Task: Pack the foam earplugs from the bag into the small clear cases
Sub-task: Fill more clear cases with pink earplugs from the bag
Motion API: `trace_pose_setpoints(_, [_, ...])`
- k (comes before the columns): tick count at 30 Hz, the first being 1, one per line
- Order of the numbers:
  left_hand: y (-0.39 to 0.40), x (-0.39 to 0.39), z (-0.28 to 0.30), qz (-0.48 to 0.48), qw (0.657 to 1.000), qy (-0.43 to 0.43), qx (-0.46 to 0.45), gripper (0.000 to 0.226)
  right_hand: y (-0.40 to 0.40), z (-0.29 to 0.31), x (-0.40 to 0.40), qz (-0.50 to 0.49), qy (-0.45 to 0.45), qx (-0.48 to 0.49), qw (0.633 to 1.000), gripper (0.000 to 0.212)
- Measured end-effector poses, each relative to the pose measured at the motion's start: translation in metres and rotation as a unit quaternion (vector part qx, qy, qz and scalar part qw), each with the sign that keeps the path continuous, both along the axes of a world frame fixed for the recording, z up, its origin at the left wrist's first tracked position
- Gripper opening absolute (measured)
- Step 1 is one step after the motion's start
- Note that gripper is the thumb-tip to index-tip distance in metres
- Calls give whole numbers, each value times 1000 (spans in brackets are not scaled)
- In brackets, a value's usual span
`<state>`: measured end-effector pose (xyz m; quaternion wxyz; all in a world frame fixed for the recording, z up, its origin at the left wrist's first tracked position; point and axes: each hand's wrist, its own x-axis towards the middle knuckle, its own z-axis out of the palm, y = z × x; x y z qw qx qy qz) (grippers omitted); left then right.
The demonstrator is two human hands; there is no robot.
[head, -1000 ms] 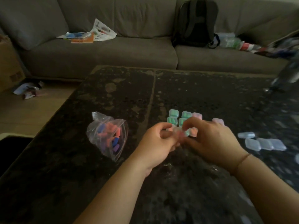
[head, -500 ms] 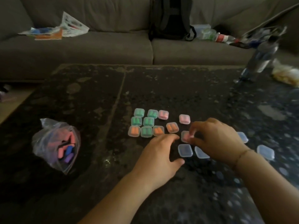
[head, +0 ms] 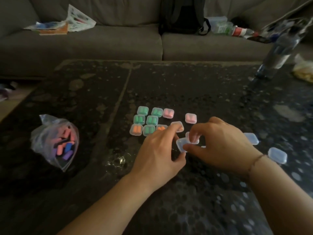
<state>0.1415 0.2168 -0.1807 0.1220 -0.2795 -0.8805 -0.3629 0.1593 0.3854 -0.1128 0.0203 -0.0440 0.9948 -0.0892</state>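
Note:
A clear bag [head: 55, 141] of pink, blue and purple foam earplugs lies at the left of the dark table [head: 186, 85]. Several filled cases [head: 152, 120], green, orange and pink, sit grouped at the middle. My right hand [head: 221, 145] pinches a tilted empty clear case [head: 181, 144] with its thumb, fingers curled over a pinkish case [head: 192, 140] just behind. My left hand [head: 159, 153] reaches in with relaxed fingers, its fingertips at that empty case's left edge. Two empty cases [head: 277, 155] lie to the right.
A plastic bottle [head: 277, 53] stands at the table's far right beside a pale wrapper [head: 303, 72]. Behind the table is a grey sofa [head: 101, 44] with papers, a black backpack [head: 181, 14] and clutter on it.
The view swung right, so the bag sits farther left. My hands dropped from holding a case together above the table to the empty cases, and one empty case is now lifted and tilted.

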Motion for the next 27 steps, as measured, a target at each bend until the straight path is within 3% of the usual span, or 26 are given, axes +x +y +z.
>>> trace_pose_setpoints(2, [-7,1,4,11,999,38,24,71,-10,2,-3,-17,12,-17,1000,34])
trace_pose_setpoints(7, [-26,1,13,23,990,93,102,61,-40,12,-6,-16,60,-39,997,28])
trace_pose_setpoints(9, [-38,0,19,15,986,61,156,61,-54,15,-7,-5,113,-36,993,34])
trace_pose_setpoints(10, [-45,-1,23,11,980,-3,199,61,-60,17,-8,-2,135,-36,990,38])
trace_pose_setpoints(11, [-52,0,27,3,959,-105,264,57,-66,17,-8,7,152,-37,988,39])
trace_pose_setpoints(12, [-63,1,35,-3,909,-227,349,50,-74,19,-9,26,164,-44,985,40])
trace_pose_setpoints(14, [-76,3,43,-9,763,-436,477,39,-83,24,-6,90,172,-53,980,37])
trace_pose_setpoints(15, [-84,3,45,-13,710,-497,499,37,-91,25,-3,130,183,-51,973,33])
trace_pose_setpoints(16, [-94,4,47,-17,679,-527,510,37,-100,25,-1,166,197,-51,965,28])
trace_pose_setpoints(19, [-118,6,51,-23,618,-534,577,33,-124,22,-2,219,247,-71,941,21])
trace_pose_setpoints(22, [-139,8,56,-4,566,-509,648,37,-150,18,-7,200,302,-122,924,20])
trace_pose_setpoints(25, [-155,10,55,25,540,-478,692,33,-176,8,-11,177,316,-121,924,22])
trace_pose_setpoints(27, [-164,10,54,39,546,-458,700,43,-189,3,-13,169,303,-129,929,29])
